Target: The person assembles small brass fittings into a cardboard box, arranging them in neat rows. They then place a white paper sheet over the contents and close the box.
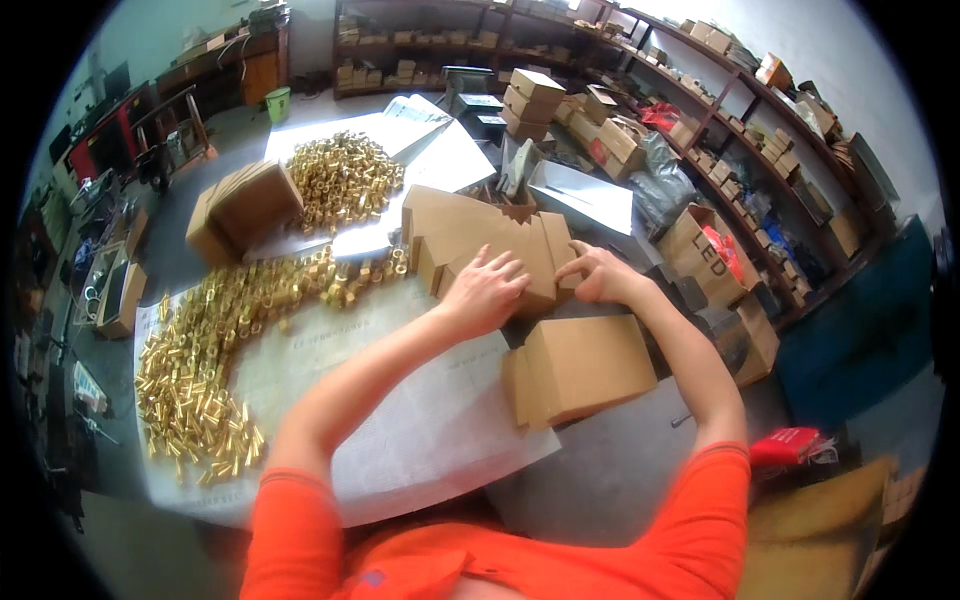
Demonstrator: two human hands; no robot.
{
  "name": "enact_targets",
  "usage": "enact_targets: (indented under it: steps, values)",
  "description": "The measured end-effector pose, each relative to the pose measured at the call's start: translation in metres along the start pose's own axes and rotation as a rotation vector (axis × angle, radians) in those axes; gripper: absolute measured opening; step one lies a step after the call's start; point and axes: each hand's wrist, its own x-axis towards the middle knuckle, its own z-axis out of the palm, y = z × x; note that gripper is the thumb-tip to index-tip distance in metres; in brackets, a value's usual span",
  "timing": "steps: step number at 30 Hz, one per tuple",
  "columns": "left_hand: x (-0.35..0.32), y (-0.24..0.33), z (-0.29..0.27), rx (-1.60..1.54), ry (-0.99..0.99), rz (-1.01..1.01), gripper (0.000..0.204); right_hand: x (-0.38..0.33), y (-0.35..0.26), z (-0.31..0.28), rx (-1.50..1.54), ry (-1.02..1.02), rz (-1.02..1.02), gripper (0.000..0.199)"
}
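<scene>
one spread left hand (pixel 487 290) and right hand (pixel 606 277), grip unclear, are touching cardboard (pixel 455 225) toward the desk's (pixel 625 452) right edge, pressure risking creases.

The carton (pixel 450 225) is matt brown cardboard, smooth-faced; the small fittings (pixel 195 365) are glossy, brass-coloured metal — the pale sheet (pixel 410 425) under them looks thin, paper or plastic — and the sleeve (pixel 295 530) is matt orange cloth.
</scene>
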Motion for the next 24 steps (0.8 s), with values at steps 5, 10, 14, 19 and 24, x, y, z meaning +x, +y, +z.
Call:
enact_targets:
  steps: [5,10,14,19,24]
  values:
    - [0.054,0.021,0.031,-0.049,-0.087,-0.167,0.064,0.004,0.0,-0.002,0.12,-0.03,-0.009,0.045]
    - [0.045,0.024,0.05,0.157,-0.122,-0.016,0.062,-0.01,0.03,-0.004,-0.012,0.135,0.026,0.029]
    - [0.044,0.018,0.05,0.201,-0.17,0.017,0.059,-0.015,0.041,-0.01,0.005,0.171,0.083,0.036]
    - [0.042,0.02,0.054,0.251,-0.135,-0.001,0.057,-0.019,0.035,0.013,-0.01,0.026,0.139,0.035]
    - [0.03,0.018,0.03,-0.004,-0.116,0.002,0.045,-0.019,0.071,0.01,0.173,0.107,0.18,0.021]
